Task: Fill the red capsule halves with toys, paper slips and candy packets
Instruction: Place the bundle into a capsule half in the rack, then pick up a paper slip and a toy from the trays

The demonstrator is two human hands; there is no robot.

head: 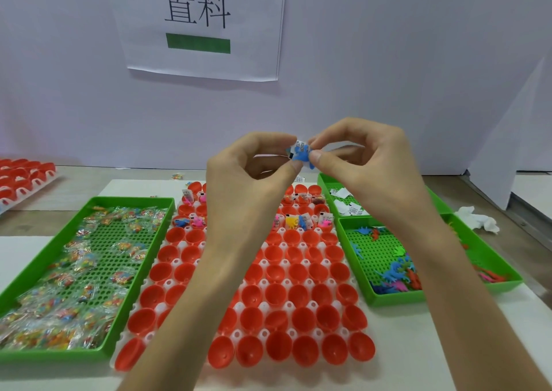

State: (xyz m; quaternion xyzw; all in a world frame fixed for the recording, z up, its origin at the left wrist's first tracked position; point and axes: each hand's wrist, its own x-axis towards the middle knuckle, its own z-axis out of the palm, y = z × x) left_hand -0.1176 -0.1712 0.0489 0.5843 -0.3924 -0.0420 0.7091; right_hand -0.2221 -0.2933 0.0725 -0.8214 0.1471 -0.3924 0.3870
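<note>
Blue toy plus paper slip pinched together between thumb and forefinger tips of left hand and right hand, mid-air. Nearest empty red capsule halves below, toward body. Both hands equally near.

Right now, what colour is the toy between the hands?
The toy is blue; the head view shows it.

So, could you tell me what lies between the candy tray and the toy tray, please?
The white rack of red capsule halves fills the stretch between candy tray and toy tray, as the head view shows.
</note>
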